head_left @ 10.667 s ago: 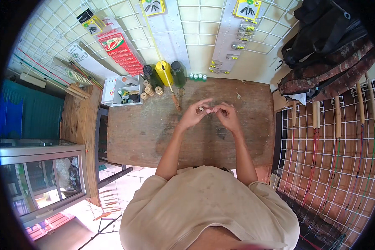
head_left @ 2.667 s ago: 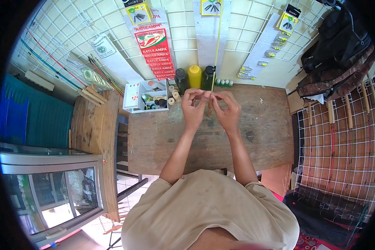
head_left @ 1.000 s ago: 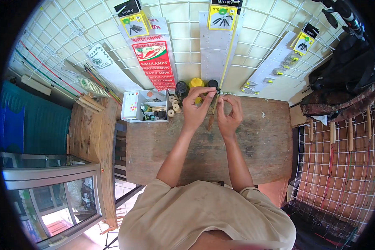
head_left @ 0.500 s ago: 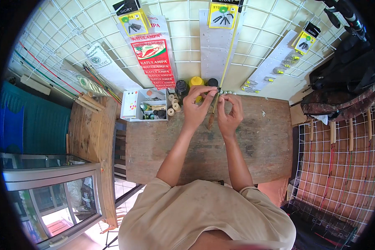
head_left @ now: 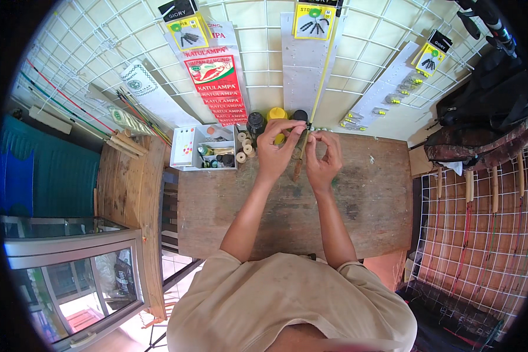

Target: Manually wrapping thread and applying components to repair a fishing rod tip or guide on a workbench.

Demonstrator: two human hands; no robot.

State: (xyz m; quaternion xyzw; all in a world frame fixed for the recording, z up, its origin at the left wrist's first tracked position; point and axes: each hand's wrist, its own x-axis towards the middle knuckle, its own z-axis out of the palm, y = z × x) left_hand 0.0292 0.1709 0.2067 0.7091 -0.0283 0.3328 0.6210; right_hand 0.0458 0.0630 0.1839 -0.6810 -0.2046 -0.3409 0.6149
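Note:
A thin yellow fishing rod [head_left: 318, 88] slants up and away above the table, its brown handle [head_left: 298, 170] hanging down between my wrists. My left hand [head_left: 277, 144] pinches the rod at a small black part [head_left: 308, 125] with thumb and forefinger. Just to its right, my right hand [head_left: 324, 159] is closed in a pinch, fingertips against or right beside the rod a little below the black part. Whatever those fingertips hold is too small to make out. Behind my left fingers stand a yellow-capped bottle [head_left: 276, 114] and a black-lidded container [head_left: 300, 115], both partly hidden.
A worn wooden table [head_left: 358, 199] lies under my hands. On its left are a white box [head_left: 203, 165] of small supplies, wooden spools [head_left: 241, 157] and a black bottle [head_left: 255, 124]. A white wire grid [head_left: 264, 64] with hanging packets rises behind; a dark bag [head_left: 481, 111] hangs right.

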